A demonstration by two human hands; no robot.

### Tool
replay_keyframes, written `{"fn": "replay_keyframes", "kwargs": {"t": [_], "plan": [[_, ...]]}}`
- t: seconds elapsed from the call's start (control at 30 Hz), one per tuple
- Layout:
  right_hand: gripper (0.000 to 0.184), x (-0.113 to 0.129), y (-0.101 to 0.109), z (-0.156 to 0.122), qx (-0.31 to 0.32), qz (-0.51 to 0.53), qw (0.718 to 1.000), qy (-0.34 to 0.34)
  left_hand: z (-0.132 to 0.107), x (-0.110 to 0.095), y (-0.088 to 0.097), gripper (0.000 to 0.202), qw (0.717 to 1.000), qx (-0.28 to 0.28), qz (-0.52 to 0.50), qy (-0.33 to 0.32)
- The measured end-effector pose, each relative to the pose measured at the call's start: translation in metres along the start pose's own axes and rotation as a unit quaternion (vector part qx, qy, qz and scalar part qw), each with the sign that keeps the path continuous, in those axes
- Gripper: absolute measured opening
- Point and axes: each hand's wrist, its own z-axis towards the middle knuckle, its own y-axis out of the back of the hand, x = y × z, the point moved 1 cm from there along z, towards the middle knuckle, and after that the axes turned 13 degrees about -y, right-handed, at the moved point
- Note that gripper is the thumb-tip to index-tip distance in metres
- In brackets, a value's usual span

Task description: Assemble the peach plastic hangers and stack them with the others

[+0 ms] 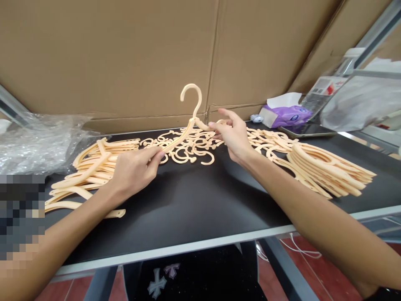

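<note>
A cream plastic clothes hanger (187,130) is held up above the table, its hook (198,94) pointing upward. My left hand (133,170) is closed round the outer end of its left arm. At the hanger's right arm, my right hand (233,136) has the thumb and lower fingers on it, while the index finger sticks out above. The far end of that arm is partly hidden by my fingers. Behind and below the hanger lies a spread of loose cream hooks (180,158). Beside my left hand is a pile of cream hanger arms (84,177).
Stacked cream hangers (326,167) lie on the black table (188,209) at right. Behind them are a purple tissue pack (286,116), a phone (307,130) and a clear plastic bottle (332,83). Clear plastic wrap (40,142) sits at left. A cardboard wall (125,54) closes off the back.
</note>
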Motion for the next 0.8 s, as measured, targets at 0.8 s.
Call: {"fn": "replay_keyframes", "kwargs": {"t": [0.8], "plan": [[0.015, 0.007, 0.009, 0.007, -0.021, 0.126, 0.989, -0.073, 0.014, 0.012, 0.010, 0.049, 0.939, -0.169, -0.220, 0.202]]}}
